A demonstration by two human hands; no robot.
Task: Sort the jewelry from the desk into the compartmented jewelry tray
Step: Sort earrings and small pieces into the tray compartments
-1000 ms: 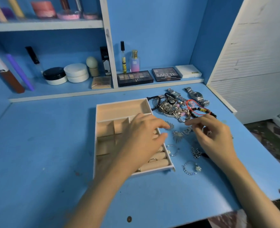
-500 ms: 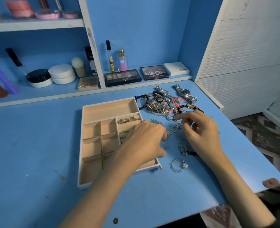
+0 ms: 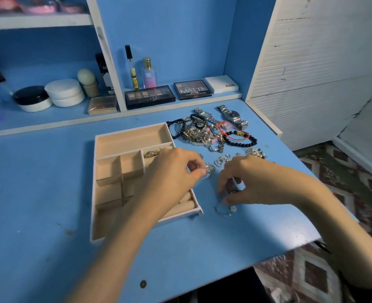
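Observation:
A beige compartmented jewelry tray (image 3: 106, 147) lies on the blue desk. One upper compartment holds a gold ring (image 3: 151, 153). My left hand (image 3: 174, 171) hovers over the tray's right edge, fingertips pinched on a small silver piece (image 3: 208, 169). My right hand (image 3: 255, 182) is just right of it, fingers closed on a dark silver piece (image 3: 230, 190) on the desk. A silver hoop with a pearl (image 3: 225, 209) lies below that hand. A tangled pile of bracelets and chains (image 3: 204, 134) and two silver watches (image 3: 233, 117) sit behind.
Makeup palettes (image 3: 149, 97), a perfume bottle (image 3: 149, 73), cream jars (image 3: 63, 92) and a white box (image 3: 221, 84) line the back shelf. A white slatted panel (image 3: 312, 62) stands at the right. The desk's front edge (image 3: 268, 256) drops off to a patterned floor.
My left hand has moved from over the ring rolls to the tray's right edge and pinched a small silver piece. My right hand has dropped lower onto a dark piece. The view shifted right.

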